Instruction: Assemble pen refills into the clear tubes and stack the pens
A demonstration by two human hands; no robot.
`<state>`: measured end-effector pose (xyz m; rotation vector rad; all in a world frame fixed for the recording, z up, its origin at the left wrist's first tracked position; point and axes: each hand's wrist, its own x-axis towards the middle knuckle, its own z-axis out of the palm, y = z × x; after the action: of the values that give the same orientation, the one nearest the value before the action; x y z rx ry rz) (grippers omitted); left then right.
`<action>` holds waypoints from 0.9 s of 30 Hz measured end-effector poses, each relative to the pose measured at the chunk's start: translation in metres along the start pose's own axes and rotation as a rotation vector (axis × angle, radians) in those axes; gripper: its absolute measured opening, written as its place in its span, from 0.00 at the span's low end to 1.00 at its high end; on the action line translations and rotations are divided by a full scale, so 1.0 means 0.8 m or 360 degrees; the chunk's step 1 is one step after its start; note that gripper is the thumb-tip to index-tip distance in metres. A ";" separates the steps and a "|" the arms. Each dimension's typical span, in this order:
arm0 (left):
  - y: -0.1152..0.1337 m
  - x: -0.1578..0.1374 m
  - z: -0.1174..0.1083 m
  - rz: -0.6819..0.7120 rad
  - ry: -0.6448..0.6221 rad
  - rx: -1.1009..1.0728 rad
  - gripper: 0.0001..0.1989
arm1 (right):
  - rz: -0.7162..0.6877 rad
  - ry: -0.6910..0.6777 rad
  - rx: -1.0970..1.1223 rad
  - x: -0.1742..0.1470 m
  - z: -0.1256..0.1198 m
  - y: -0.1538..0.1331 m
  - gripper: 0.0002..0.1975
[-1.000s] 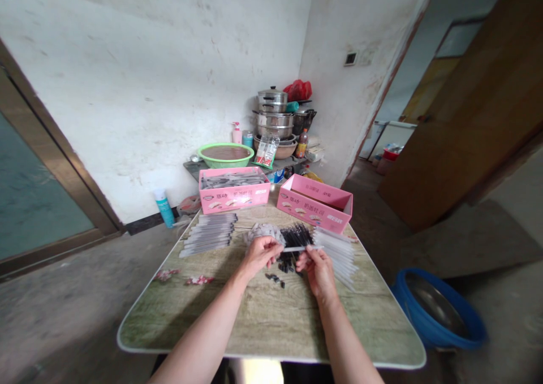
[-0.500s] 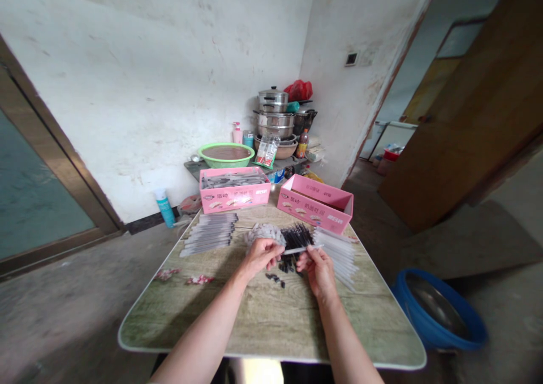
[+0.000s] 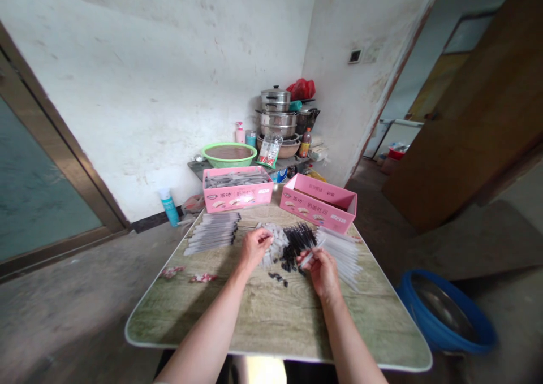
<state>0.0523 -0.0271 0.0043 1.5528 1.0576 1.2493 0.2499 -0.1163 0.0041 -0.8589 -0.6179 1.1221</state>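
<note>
My right hand is closed around a slim translucent pen barrel, which slants up to the right. My left hand is at the edge of a heap of small pale grey pieces, fingertips pinched together; whatever they hold is too small to make out. Between the hands lie a bundle of thin black-ended refills and small black plugs. Clear barrels are spread by my right hand. A row of pens with dark ends is on the left.
At the table's far edge stand a pink box full of pens and another pink box. Behind them are a green basin and stacked pots. A blue tub is on the floor at right.
My left hand has let go of the barrel's left end and moved to the pale pieces. The barrel stays in my right hand, now tilted more steeply.
</note>
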 end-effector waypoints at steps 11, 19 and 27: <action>0.019 -0.014 -0.015 0.0354 -0.0307 0.0811 0.04 | 0.0064 -0.0064 -0.0092 -0.006 0.012 -0.005 0.15; 0.019 -0.019 -0.012 0.0401 -0.0375 0.0838 0.07 | 0.0069 -0.0104 -0.0146 -0.006 0.011 -0.003 0.15; 0.013 -0.007 0.002 -0.0345 -0.0135 -0.0590 0.16 | 0.0039 -0.0321 -0.0487 -0.012 0.012 0.002 0.17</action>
<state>0.0544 -0.0354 0.0128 1.1659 0.8574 1.1434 0.2382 -0.1221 0.0079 -1.0228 -0.9663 1.1617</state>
